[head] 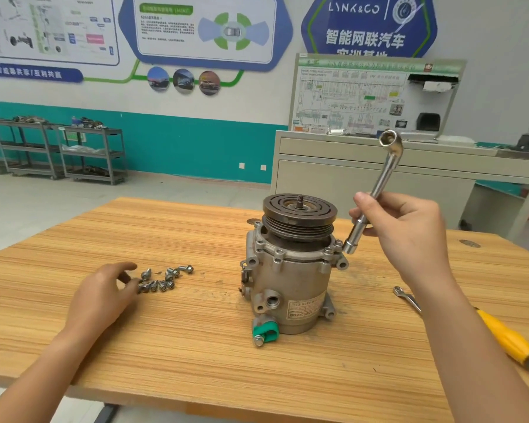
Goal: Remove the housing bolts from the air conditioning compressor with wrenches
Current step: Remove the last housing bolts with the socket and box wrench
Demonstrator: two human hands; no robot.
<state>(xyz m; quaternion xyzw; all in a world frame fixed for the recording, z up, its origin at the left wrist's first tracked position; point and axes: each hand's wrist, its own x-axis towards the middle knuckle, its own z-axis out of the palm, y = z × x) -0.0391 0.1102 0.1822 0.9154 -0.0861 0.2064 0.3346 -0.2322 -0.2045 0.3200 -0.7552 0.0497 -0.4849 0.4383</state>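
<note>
Compressor [290,270]: grey metal, upright mid-tabletop [165,346], dark grooved pulley [300,213] on top, green cap [264,331] low in front.
Right hand [409,227]: grips socket wrench [376,190], lower end at the flange.
Left hand [104,288]: relaxed, fingertips at loose bolts [162,279].

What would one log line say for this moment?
right hand holds socket wrench beside compressor | left hand at loose bolts | yellow-handled tool on table

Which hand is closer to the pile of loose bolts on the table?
Left. The left hand is at the edge of the bolts, fingertips right beside them; the right hand holds the wrench on the other side of the compressor.
</note>
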